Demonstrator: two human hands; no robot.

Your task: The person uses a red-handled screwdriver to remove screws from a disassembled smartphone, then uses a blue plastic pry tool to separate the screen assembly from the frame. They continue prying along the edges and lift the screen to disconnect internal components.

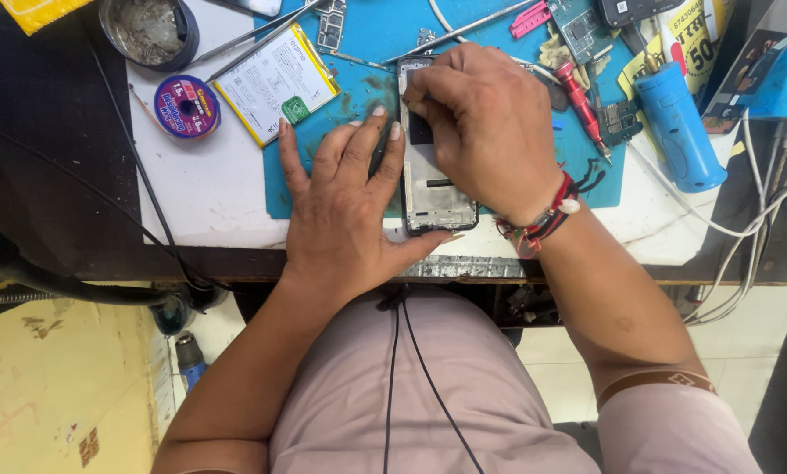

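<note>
Head view: two hands work on an opened phone on a blue mat.

Leftmost sit a round tin [148, 31], a purple solder reel [186, 106] and a flat battery [276, 81]. The left hand [345, 206] lies flat, fingers spread, steadying the opened phone [436, 189] at the blue mat [323, 189] near the desk's front edge. The right hand [490, 123] pinches its fingertips together at the phone's upper end; whether they grip anything is hidden. Farther right lie a red screwdriver [579, 96] and a blue cylinder [679, 123]. Likely mid-disassembly; any next move needs fine, steady fingertip pressure.
</note>
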